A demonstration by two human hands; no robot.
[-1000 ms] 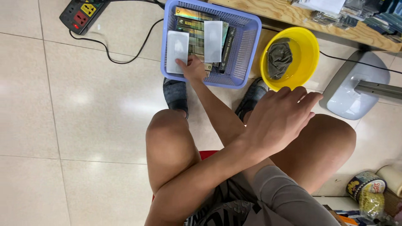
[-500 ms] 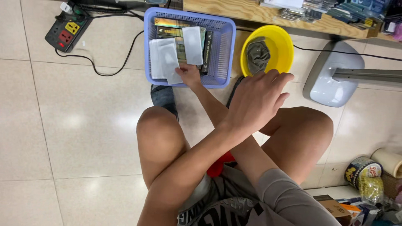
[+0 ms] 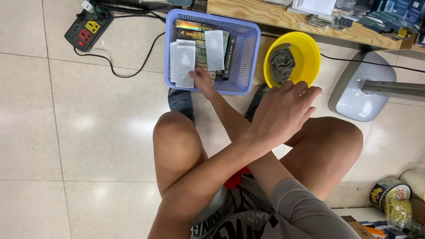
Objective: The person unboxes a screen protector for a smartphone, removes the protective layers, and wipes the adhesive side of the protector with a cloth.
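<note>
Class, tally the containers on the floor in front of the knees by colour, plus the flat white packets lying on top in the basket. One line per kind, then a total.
Blue mesh basket: 1
Yellow bowl: 1
Flat white packets: 2
Total: 4

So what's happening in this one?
A seated person has their arms crossed over their knees. The right hand reaches into a blue basket on the floor and touches a pale flat packet lying on dark flat boxes; whether it has a grip on the packet cannot be told. The left hand hovers open and empty near a yellow bowl holding a grey cloth. A power strip lies to the left of the basket.
</note>
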